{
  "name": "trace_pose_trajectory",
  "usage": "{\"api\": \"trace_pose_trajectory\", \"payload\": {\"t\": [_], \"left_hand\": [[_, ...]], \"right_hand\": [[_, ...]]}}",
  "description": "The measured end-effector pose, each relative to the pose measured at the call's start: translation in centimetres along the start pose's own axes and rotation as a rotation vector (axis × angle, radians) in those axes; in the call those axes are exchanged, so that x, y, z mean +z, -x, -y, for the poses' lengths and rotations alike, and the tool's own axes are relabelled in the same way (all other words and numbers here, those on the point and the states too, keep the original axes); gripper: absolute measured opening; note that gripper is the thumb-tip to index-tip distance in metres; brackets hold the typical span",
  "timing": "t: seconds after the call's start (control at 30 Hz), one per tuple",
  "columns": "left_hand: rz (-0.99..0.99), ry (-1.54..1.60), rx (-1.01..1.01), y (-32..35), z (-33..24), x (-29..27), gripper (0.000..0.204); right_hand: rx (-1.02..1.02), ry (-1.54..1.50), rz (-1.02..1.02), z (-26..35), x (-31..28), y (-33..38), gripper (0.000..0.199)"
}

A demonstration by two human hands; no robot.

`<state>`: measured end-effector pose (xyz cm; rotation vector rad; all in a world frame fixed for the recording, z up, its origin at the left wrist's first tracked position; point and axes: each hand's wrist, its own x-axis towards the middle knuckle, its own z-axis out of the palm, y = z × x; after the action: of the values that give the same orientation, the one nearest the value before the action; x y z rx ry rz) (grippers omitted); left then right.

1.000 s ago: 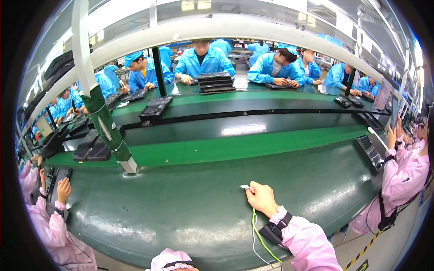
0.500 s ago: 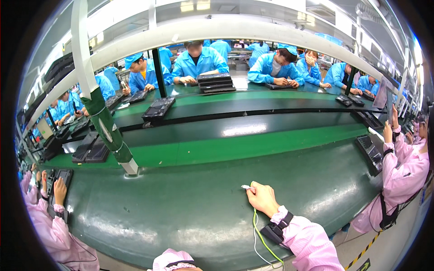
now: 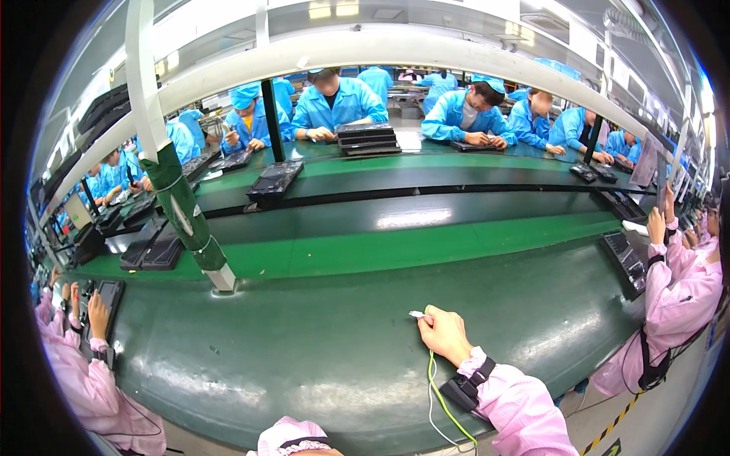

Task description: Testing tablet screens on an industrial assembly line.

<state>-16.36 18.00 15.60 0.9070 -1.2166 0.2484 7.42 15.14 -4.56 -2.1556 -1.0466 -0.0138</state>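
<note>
1. Nearest, the left sleeve [image 3: 285, 438], pink with a dark band at the cuff, enters at the lower edge; the left hand itself falls below it, so its grip cannot be told.
2. A yellow-green cord [image 3: 452, 410] and a pale cord [image 3: 431, 399] hang in loose curves beneath the right hand [image 3: 445, 334], near the black wrist unit [image 3: 460, 391]. Both look light and limp, likely to bend freely and snag or twist together rather than push straight.
3. The right hand is closed, thumb and fingers pinching a small pale plug [image 3: 417, 314] above the green bench [image 3: 304, 342]. Its tip points out to the left, bare of the fingers. Which cord runs into it is hidden in the palm.
4. The plug's body should be light and stiff, perhaps a little slick; its tip seems the fragile part. The best hold is on the body behind the tip, as here, with the cords left slack; pulling on a cord could strain the joint.
5. Farther off, a black case [image 3: 625, 262] lies at the right beside a co-worker in pink [image 3: 680, 296].
6. Across the bench, beyond a bright green strip [image 3: 342, 254], a stack of black cases [image 3: 369, 140] stands before co-workers in blue.
</note>
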Motion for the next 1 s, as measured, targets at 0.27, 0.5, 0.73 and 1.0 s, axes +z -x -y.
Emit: {"api": "trace_pose_trajectory", "payload": {"t": [0.27, 0.5, 0.73, 1.0], "left_hand": [[-0.002, 0.005, 0.015, -0.02, -0.07, 0.13, 0.044], [-0.001, 0.003, 0.019, 0.04, -0.3, 0.18, 0.045], [0.0, -0.019, 0.021, -0.04, -0.44, 0.41, 0.045], [-0.005, -0.021, 0.029, -0.18, -0.39, 0.32, 0.045]], "right_hand": [[-0.013, -0.015, -0.002, 0.03, 0.1, 0.04, 0.02], [0.043, 0.018, 0.059, 0.3, -0.27, 0.02, 0.017], [0.036, -0.025, 0.016, 0.5, -0.28, 0.06, 0.022], [0.016, -0.023, 0.03, 0.43, -0.34, 0.1, 0.02]]}}
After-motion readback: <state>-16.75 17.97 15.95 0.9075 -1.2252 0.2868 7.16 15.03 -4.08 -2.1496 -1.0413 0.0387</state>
